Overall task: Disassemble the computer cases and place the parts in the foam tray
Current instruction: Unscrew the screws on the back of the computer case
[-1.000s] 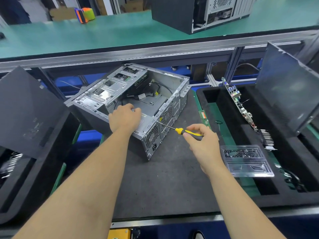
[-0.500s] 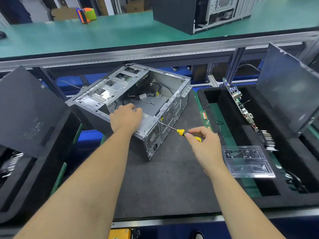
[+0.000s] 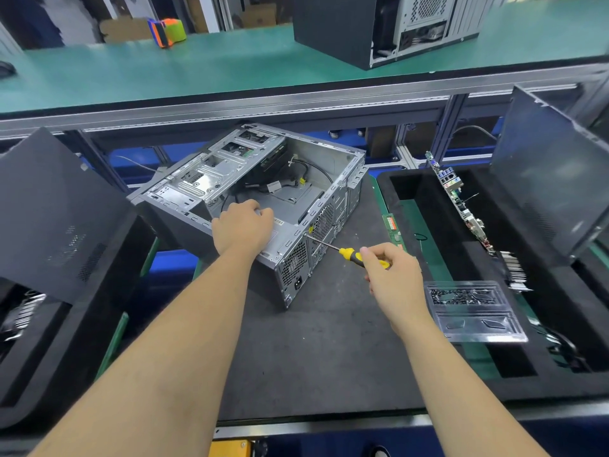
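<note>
The open computer case point(image 3: 263, 199) lies in front of you on the mat point(image 3: 316, 351). The foam tray point(image 3: 560, 384) sits to its right. Another case point(image 3: 379, 24) stands on the shelf point(image 3: 164, 74) behind

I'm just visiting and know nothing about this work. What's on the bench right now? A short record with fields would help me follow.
Work piece: open grey metal computer case, side panel off, lying on the dark mat
Left hand: grips the case's near edge
Right hand: holds a yellow-and-black-handled screwdriver, tip at the case's rear panel
Tray: black foam tray on the right, with a circuit board standing on edge in it
Small parts: clear plastic compartment box resting on the tray
Background: second black computer case on the green shelf
</note>
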The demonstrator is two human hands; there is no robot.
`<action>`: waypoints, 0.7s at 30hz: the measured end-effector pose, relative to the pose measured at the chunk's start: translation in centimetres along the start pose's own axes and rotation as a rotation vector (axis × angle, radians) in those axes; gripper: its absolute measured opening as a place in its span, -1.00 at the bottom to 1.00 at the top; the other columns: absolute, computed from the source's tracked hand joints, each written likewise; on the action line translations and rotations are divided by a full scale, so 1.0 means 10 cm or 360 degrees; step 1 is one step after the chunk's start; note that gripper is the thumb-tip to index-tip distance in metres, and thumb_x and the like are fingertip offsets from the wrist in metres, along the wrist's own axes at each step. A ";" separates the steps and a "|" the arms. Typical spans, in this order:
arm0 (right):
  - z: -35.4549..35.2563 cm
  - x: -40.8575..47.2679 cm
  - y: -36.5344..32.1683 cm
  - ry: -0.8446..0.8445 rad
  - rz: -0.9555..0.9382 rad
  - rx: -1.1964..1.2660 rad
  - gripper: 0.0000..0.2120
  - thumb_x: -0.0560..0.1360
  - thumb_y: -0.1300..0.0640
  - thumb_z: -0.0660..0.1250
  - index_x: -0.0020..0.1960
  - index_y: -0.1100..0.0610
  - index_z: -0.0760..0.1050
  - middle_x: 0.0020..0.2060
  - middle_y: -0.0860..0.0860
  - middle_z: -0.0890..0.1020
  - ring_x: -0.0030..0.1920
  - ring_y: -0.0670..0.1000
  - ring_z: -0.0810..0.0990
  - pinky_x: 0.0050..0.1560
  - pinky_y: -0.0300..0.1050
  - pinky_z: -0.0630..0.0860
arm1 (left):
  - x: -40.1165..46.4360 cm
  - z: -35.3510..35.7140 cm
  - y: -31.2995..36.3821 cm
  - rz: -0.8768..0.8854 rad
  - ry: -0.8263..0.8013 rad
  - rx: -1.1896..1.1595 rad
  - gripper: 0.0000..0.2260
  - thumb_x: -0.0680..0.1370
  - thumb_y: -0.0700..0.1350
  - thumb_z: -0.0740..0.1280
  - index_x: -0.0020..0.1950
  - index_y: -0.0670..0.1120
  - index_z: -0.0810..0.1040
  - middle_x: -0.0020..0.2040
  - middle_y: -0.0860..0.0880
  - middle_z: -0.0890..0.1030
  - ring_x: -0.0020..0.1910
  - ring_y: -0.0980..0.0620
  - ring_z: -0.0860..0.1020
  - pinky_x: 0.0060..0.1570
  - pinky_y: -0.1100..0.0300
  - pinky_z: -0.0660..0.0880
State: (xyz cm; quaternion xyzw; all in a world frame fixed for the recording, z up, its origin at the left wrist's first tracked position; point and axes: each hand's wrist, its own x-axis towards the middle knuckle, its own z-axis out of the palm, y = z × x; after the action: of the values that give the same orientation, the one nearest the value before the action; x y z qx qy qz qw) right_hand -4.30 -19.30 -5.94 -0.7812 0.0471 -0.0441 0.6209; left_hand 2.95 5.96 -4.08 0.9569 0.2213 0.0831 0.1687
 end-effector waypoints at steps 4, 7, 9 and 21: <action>-0.02 -0.02 -0.01 0.0003 -0.0087 0.0079 -0.81 0.50 0.21 0.45 -0.14 -0.08 0.59 -0.19 -0.18 0.66 -0.26 -0.27 0.56 -0.27 -0.42 0.39 | 0.01 0.00 0.00 -0.0002 -0.0011 0.0005 -0.65 0.57 0.04 0.11 0.23 0.05 0.60 0.16 -0.13 0.62 0.15 -0.18 0.54 0.16 -0.04 0.32; 0.00 -0.04 0.02 -0.0053 -0.0133 0.0070 -0.75 0.50 0.27 0.44 -0.03 -0.10 0.57 0.01 0.00 0.62 -0.15 -0.32 0.61 -0.21 -0.47 0.42 | 0.01 0.00 0.00 0.0002 -0.0009 0.0012 -0.65 0.58 0.04 0.11 0.22 0.04 0.60 0.16 -0.12 0.62 0.15 -0.17 0.54 0.17 -0.04 0.33; 0.02 -0.04 0.02 -0.0058 -0.0061 0.0123 -0.84 0.53 0.15 0.42 0.01 -0.10 0.55 0.05 0.00 0.57 -0.12 -0.26 0.63 -0.15 -0.30 0.54 | 0.01 0.01 0.00 0.0003 -0.0007 0.0012 -0.65 0.58 0.05 0.11 0.22 0.04 0.60 0.16 -0.12 0.62 0.14 -0.17 0.54 0.17 -0.04 0.33; -0.01 -0.02 0.00 0.0019 -0.0051 0.0063 -0.85 0.55 0.09 0.38 -0.19 -0.05 0.59 -0.41 -0.18 0.56 -0.39 0.01 0.48 -0.37 -0.09 0.49 | 0.00 0.00 0.01 -0.0001 -0.0007 0.0018 -0.65 0.58 0.05 0.11 0.23 0.05 0.60 0.18 -0.11 0.62 0.15 -0.16 0.54 0.19 -0.04 0.33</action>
State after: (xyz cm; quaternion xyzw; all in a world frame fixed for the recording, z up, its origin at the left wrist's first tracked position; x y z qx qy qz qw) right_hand -4.49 -19.37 -5.88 -0.7692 0.0373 -0.0596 0.6351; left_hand 2.96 5.91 -4.05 0.9579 0.2218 0.0796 0.1638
